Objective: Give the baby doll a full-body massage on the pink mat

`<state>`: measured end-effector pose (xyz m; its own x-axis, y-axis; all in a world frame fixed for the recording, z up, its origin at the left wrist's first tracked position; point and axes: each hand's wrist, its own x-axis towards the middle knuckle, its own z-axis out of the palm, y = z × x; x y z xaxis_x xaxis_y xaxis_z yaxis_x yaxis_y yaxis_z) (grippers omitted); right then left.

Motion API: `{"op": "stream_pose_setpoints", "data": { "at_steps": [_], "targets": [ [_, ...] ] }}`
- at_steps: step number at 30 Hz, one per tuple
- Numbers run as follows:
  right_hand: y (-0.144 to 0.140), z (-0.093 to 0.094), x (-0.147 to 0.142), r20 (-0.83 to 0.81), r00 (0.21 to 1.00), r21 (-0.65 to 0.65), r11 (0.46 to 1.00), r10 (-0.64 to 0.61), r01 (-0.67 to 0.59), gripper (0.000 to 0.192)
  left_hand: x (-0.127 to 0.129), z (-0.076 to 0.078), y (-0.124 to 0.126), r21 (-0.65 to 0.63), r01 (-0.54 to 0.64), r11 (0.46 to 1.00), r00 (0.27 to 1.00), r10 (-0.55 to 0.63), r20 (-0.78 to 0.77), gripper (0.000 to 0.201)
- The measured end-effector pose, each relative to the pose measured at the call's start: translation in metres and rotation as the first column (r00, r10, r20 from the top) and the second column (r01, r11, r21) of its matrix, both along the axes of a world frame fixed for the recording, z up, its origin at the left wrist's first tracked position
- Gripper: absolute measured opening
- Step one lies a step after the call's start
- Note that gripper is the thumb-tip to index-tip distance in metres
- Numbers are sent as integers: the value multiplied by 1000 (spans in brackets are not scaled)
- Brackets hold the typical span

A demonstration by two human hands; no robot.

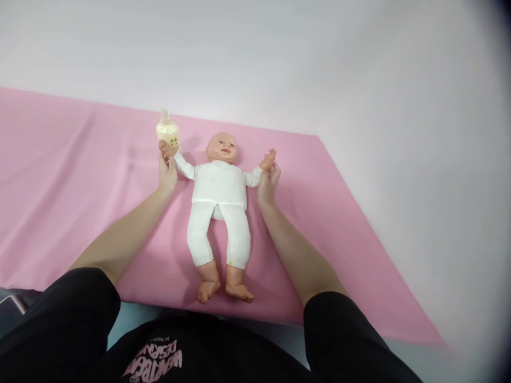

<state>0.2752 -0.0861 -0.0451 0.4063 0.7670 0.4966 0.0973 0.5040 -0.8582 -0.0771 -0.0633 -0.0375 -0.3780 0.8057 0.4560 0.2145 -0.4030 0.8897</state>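
A baby doll [219, 183] with a white cloth body lies on its back, its head away from me and its feet towards me. Its arms are spread out to both sides. On the left, my left hand [167, 173] is closed around the doll's hand and wrist. My right hand [268, 186] grips the doll's other arm near the wrist, with the doll's fingers sticking out above. Just behind my left hand stands a pump bottle [167, 130] of pale yellow liquid with a smiling face on it; the doll's hand covers its lower part.
A pink sheet [319, 239] covers the table, with creases [75, 154] on the left side. Its near edge runs close to my body, and its right edge slants away. A pale wall [239, 64] rises behind.
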Motion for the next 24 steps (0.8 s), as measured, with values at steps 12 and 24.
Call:
{"op": "stream_pose_setpoints", "data": {
  "at_steps": [12, 24],
  "targets": [
    [-14, 11, -9, 29, 999, 56, 998, 27, -28, 47, 0, 3, -3, 67, 84, 994, 995, -81, -50, 71],
    [-36, 26, -24, 631, 768, 106, 970, 104, -218, 47, 34, 32, -46, 26, 354, 935, 591, -203, -781, 48]
  ]
}}
